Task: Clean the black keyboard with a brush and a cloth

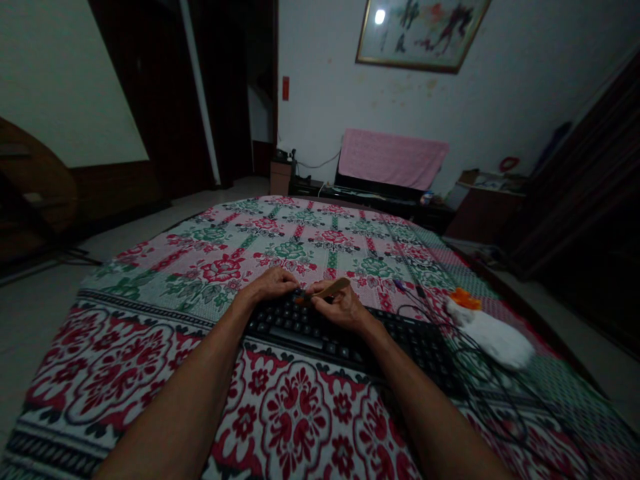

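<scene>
From where I stand, a round wooden panel (37,183) leans at the far left, and next to it a dark doorway (160,93) opens beside a pale upright post. Across the middle of the room spreads a floral bedspread (300,417) in red, green and white, and on its near part lies a black keyboard (323,332), long side toward the person. The person's left hand (273,283) rests at the keyboard's far left edge, palm down, fingers together and bent; I can't tell whether it grips the edge or only steadies it. Just beside it, the right hand (346,310) is closed, pinching a tan-handled brush (333,289) between thumb and fingers, the brown bristles pointing left and down at the upper rows of keys. Past the hands, a pink towel (393,159) hangs over a dark screen against the wall, below a gilt-framed picture (423,33). A purple plug (399,284) lies on the bedspread beyond the keyboard, and to the right black cable runs in loose loops, partly across a fluffy white bundle (503,341) with an orange ruffle (465,299) at its far end. Rightmost hangs a dark curtain (580,160).
</scene>
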Motion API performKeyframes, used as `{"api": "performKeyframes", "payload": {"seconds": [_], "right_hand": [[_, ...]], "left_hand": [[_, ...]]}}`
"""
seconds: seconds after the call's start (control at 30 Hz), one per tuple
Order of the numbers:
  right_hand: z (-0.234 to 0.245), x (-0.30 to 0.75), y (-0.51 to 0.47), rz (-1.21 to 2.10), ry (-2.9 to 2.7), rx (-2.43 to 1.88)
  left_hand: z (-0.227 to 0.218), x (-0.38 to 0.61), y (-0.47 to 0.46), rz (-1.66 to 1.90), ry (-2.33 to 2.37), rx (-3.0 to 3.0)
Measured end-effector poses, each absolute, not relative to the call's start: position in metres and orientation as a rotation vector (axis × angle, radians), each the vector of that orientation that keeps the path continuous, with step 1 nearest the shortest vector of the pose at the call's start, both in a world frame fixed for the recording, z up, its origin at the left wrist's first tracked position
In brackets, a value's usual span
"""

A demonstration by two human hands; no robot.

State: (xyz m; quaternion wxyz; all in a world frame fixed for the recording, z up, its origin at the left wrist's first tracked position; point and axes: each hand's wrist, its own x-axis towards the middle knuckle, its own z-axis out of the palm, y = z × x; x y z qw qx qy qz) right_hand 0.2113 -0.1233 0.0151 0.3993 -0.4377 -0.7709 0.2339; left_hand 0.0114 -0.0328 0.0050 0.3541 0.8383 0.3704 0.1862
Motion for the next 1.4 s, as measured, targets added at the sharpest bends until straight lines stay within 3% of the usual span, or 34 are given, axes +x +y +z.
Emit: {"api": "performKeyframes", "payload": {"seconds": [1.4], "right_hand": [[0.030, 0.202, -0.132, 0.524, -1.912, -1.047]], "left_hand": [[0.007, 0.013, -0.035, 0.475, 0.989, 2.172]]}}
